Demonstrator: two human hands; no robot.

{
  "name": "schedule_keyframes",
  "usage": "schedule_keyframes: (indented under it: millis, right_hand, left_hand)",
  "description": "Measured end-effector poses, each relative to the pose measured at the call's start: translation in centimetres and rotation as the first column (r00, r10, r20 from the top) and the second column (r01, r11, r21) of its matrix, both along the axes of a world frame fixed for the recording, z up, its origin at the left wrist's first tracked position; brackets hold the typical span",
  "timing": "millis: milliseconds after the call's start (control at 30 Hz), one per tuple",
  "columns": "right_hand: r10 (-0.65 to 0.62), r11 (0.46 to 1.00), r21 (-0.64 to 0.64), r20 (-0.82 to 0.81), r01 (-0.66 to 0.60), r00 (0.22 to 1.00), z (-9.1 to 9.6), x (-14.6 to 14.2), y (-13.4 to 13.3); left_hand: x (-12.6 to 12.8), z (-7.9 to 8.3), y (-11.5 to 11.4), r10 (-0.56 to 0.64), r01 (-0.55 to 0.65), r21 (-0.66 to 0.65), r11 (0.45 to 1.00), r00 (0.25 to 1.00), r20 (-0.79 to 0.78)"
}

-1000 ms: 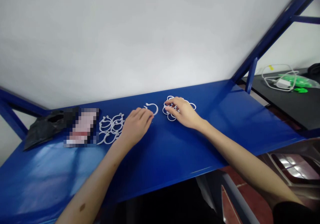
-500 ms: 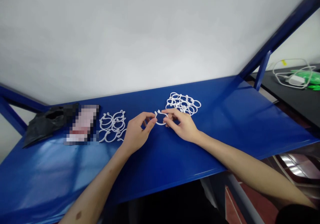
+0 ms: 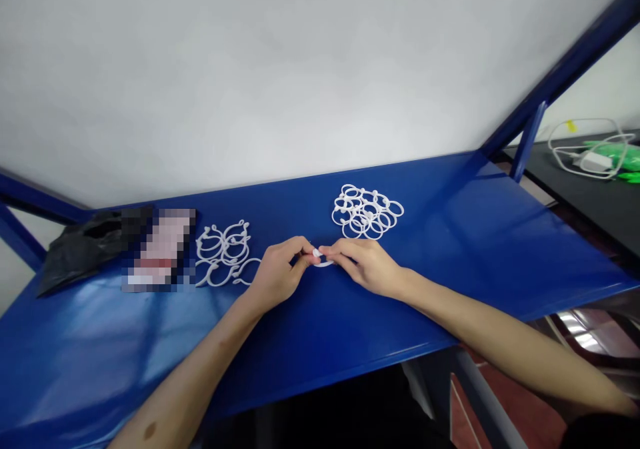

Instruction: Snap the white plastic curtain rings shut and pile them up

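Observation:
Between my hands, over the middle of the blue surface, is a white plastic ring (image 3: 323, 264) of the curtain-ring kind. My left hand (image 3: 284, 269) pinches its left end between thumb and forefinger. My right hand (image 3: 369, 264) pinches the other end, and the fingertips of both hands almost meet there. Most of the ring's upper part is hidden by my fingers, so I cannot tell whether its ends are joined. To the left lies a group of open white rings (image 3: 223, 252). Behind my right hand sits a heap of white rings (image 3: 367, 212).
The blue shelf (image 3: 320, 342) has a white wall behind it. At its left lie a black plastic bag (image 3: 83, 252) and a blurred-out flat object (image 3: 163, 245). A white cable with a charger (image 3: 594, 162) and green plastic (image 3: 630, 155) lie on a dark surface at right.
Both hands have moved slightly toward me with the ring. The fingertips have come closer together over its ends, and the ring now shows less than before.

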State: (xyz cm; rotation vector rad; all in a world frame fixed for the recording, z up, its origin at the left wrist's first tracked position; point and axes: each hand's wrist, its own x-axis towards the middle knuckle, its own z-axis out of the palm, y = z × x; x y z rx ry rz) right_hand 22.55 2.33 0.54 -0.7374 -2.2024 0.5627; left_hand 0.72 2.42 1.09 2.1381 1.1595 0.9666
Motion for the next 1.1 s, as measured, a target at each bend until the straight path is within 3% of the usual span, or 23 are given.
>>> schedule_keyframes:
  millis: [267,367,467,567,633,700,767,933,1100]
  right_hand:
    - [0.054,0.995,0.079,0.078,-0.060,0.996,-0.2,0.1,0.3]
    - [0.015,0.994,0.105,0.028,-0.018,0.999,0.1,-0.6,0.4]
    - [-0.111,0.987,0.120,0.011,0.109,0.994,0.5,-0.5,1.2]
    - [-0.342,0.932,0.133,0.005,0.339,0.940,1.1,1.2,2.9]
    - [-0.474,0.870,0.162,0.011,0.466,0.881,1.3,2.9,4.3]
    - [-0.550,0.823,0.198,0.039,0.533,0.834,1.1,4.6,5.6]
    - [-0.588,0.797,0.214,0.060,0.565,0.806,0.6,5.8,6.7]
    - [-0.601,0.799,0.164,0.174,0.579,0.780,-0.5,6.3,7.3]
    - [-0.606,0.795,0.155,0.146,0.587,0.782,0.3,5.7,6.5]
  left_hand:
    - [-0.1,-0.4,0.0,0.002,0.001,0.060,0.998,0.999,-0.042]
    - [-0.4,0.2,0.3,0.063,-0.055,0.094,0.994,0.994,-0.087]
    - [-1.5,0.8,1.1,0.176,-0.140,0.190,0.972,0.967,-0.186]
    - [-3.6,0.7,2.5,0.385,-0.292,0.317,0.902,0.877,-0.288]
    - [-5.3,0.4,3.3,0.510,-0.384,0.355,0.852,0.761,-0.401]
    - [-6.7,0.0,3.9,0.552,-0.422,0.356,0.834,0.644,-0.530]
    - [-7.7,-0.4,4.2,0.531,-0.427,0.323,0.845,0.596,-0.603]
    - [-8.4,-1.0,4.5,0.494,-0.407,0.289,0.867,0.621,-0.608]
    - [-7.9,-0.6,4.3,0.508,-0.442,0.265,0.857,0.639,-0.577]
